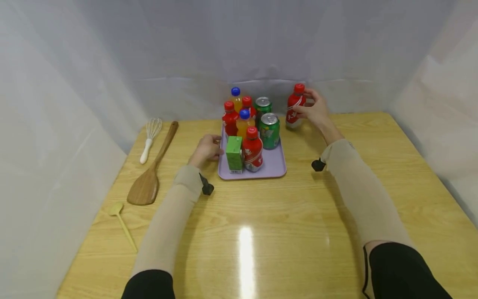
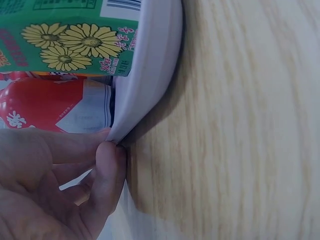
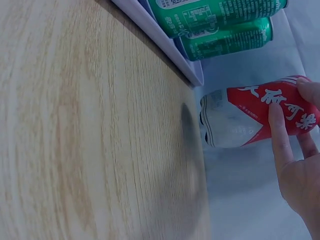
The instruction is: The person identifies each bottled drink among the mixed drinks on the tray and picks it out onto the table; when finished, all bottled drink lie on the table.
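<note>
My right hand [image 1: 315, 109] grips a red-labelled cola bottle [image 3: 270, 112], thumb and fingers around its upper part. The bottle is upright, close over the table's back edge, just right of the lilac tray [image 1: 274, 168]. At the tray's left side, my left hand [image 1: 207, 148] pinches the rim between thumb and finger, as the left wrist view shows. On the tray stand several more red bottles [image 1: 252, 151], two orange drink bottles with blue caps [image 1: 244, 124], two green cans [image 1: 269, 133] and a green drink carton [image 2: 75, 40] at the front left corner.
A white-handled whisk [image 1: 149, 141], a wooden spatula [image 1: 145, 185] and a small yellow spoon [image 1: 121, 220] lie along the table's left side. White sheeting [image 1: 179, 54] hangs right behind the wooden table [image 1: 284, 232] and down both sides.
</note>
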